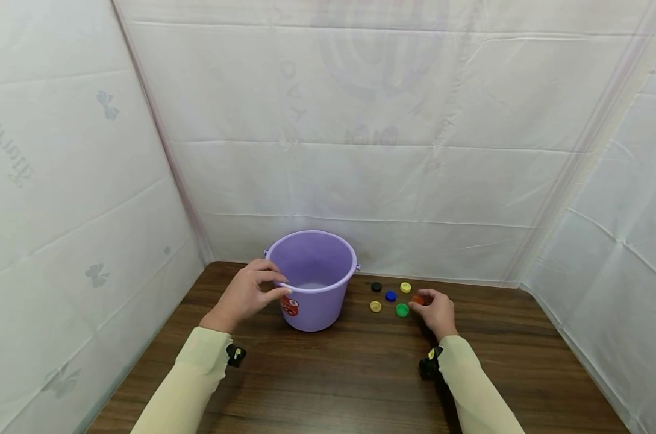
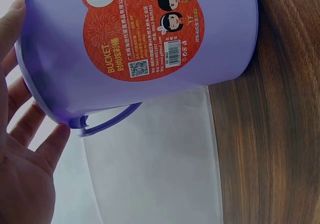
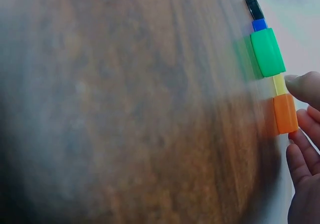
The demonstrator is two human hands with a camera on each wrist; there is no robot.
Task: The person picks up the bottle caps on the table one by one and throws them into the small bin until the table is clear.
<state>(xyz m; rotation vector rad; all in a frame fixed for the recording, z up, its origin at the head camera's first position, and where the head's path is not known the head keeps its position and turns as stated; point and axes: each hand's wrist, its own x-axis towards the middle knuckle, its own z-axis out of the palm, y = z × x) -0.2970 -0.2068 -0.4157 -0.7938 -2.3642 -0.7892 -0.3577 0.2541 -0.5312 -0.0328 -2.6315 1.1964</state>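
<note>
A purple plastic bucket with a red label stands upright on the table. My left hand grips its rim at the near left, thumb on the outer wall and fingers over the rim. To the bucket's right, my right hand is down at an orange bottle cap, thumb and fingertips spread around it. The thumb tip shows a gap to the cap, which sits on the table. Close by lie a green cap, a blue cap and a yellow cap.
Farther left lie a black cap and a darker yellow cap. The brown wooden table reaches back to a white sheet wall, with more sheeting at both sides. A purple handle hangs at the bucket's side.
</note>
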